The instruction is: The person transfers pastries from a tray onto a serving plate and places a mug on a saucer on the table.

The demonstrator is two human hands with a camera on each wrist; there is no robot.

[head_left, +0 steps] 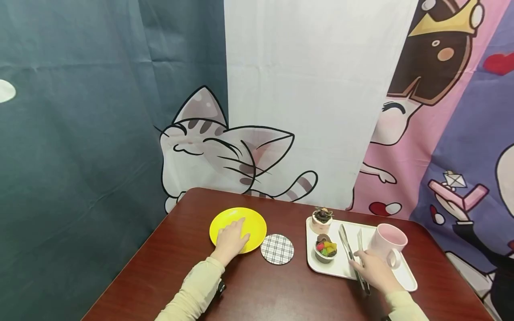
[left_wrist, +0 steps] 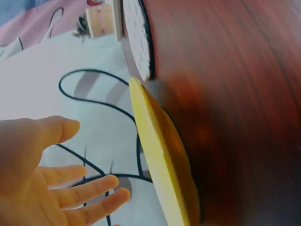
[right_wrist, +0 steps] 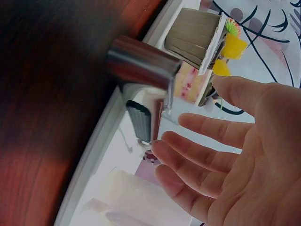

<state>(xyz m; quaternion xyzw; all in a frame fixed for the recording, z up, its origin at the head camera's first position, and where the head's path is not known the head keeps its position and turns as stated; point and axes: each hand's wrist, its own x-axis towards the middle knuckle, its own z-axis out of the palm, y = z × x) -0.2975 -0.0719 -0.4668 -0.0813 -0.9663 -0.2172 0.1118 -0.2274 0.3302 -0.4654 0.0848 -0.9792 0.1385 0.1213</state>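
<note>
long silver metal tongs (head_left: 347, 245): on white rectangular tray (head_left: 406, 278), long axis far-left to near-right
right hand (head_left: 375, 269): nearer, fingers parted, tongs just beside fingertips
left hand (head_left: 230, 240): fingers spread above round yellow plate (head_left: 254, 227)

On the red-brown wooden table (head_left: 273, 290) lies a round, white, black-checked coaster (head_left: 277, 249); behind the table hangs a teal, white, pink and purple cartoon-printed cloth (head_left: 281, 98).

With fingers (left_wrist: 90, 191) outstretched, the left hand (left_wrist: 34, 186) hovers over a yellow plate (left_wrist: 157, 146) on the reddish-brown surface (left_wrist: 235, 99), near a round coaster (left_wrist: 137, 35).
</note>
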